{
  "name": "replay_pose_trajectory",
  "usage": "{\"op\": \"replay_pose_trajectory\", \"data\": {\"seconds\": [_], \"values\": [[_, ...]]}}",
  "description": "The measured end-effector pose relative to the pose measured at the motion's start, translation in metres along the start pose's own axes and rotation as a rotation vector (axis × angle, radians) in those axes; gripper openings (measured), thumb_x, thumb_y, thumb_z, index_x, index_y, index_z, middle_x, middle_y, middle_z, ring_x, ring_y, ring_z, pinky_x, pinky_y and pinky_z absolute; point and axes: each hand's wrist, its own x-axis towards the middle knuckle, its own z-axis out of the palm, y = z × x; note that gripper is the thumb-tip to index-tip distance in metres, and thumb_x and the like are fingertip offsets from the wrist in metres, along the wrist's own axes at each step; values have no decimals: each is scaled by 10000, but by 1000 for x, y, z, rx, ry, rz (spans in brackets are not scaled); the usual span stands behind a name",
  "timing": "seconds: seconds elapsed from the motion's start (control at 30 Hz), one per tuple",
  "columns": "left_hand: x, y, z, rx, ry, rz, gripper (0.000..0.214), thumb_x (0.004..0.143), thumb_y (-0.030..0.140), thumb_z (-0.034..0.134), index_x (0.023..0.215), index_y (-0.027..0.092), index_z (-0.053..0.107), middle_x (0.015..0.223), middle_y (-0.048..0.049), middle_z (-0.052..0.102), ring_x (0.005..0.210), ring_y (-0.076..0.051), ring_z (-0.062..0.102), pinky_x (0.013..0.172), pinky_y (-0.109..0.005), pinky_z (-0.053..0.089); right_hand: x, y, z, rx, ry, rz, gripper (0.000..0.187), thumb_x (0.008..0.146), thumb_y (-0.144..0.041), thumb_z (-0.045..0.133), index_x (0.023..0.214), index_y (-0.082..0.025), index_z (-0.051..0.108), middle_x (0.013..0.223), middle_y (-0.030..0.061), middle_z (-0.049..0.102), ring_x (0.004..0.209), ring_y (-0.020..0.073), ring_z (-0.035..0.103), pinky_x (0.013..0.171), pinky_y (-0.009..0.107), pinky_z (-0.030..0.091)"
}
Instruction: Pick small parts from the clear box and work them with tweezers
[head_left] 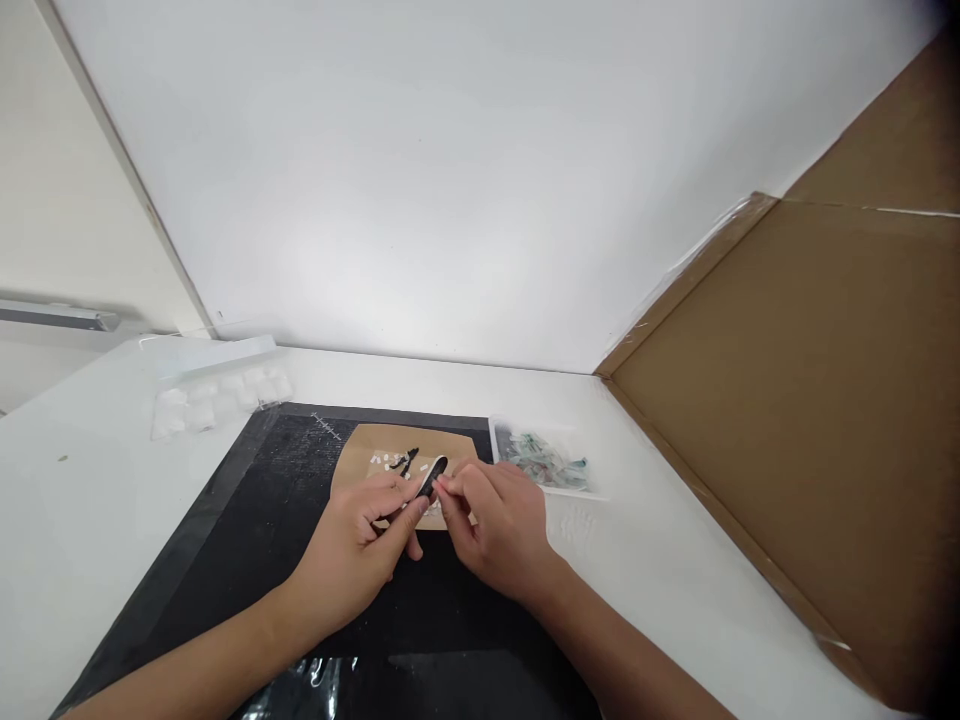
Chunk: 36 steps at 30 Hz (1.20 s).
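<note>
Between the fingers and thumb of my left hand (367,525) is a small black elongated piece (433,476) with a rounded end and a pale rim. My right hand (491,510) is closed in a pinch at the right edge of that piece. Whatever sits between its fingertips is too small to make out. Both hands are over a tan sheet (352,455) that lies on a black mat (247,530). Small white bits (382,459) and a thin black part (409,462) rest on the sheet, partly hidden by my hands.
Right of the sheet, a clear plastic tray (600,495) holds several small greenish and whitish packets (547,458). A clear compartment box (217,395) with white contents sits at the back left. A white wall (420,200) rises behind, and a brown cardboard panel (810,400) borders the right.
</note>
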Motion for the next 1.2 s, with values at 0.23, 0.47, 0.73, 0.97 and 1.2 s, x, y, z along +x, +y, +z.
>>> {"op": "replay_pose_trajectory", "data": {"seconds": [0.23, 0.47, 0.73, 0.97, 1.2], "values": [[1, 2, -2, 68, 19, 29, 484, 1023, 386, 537, 607, 182, 679, 691, -26, 646, 533, -111, 582, 437, -202, 455, 0, -1, -1, 13, -61, -24, 237, 1004, -214, 559, 782, -225, 477, 687, -10, 615, 579, 133, 502, 616, 313, 311], [2, 3, -3, 80, 20, 53, 468, 1036, 380, 516, 661, 187, 717, 678, -17, 641, 515, -106, 570, 476, -206, 480, 1, -4, -1, -2, -77, -35, 259, 1013, -220, 544, 759, -227, 491, 676, -12, 620, 576, 134, 508, 617, 324, 312], [1, -2, -3, -19, -32, -97, 451, 1014, 467, 528, 723, 172, 707, 667, 3, 630, 419, -83, 522, 415, -206, 459, 3, 0, 0, -12, -91, -80, 251, 1019, -202, 541, 775, -222, 488, 696, -11, 650, 595, 132, 526, 639, 336, 298], [2, 0, -4, -132, -56, -145, 371, 1003, 466, 552, 1020, 172, 777, 604, 21, 641, 390, -83, 498, 401, -195, 431, 3, 3, -1, 26, -66, -58, 243, 1014, -201, 555, 782, -224, 488, 704, -16, 662, 607, 131, 551, 660, 330, 308], [2, 2, -6, -178, -54, -137, 374, 1014, 464, 556, 985, 161, 774, 594, 18, 652, 387, -80, 518, 410, -191, 436, 2, 6, -2, 51, -28, 26, 235, 1003, -226, 579, 782, -223, 500, 663, -25, 630, 571, 130, 522, 651, 328, 303]]}}
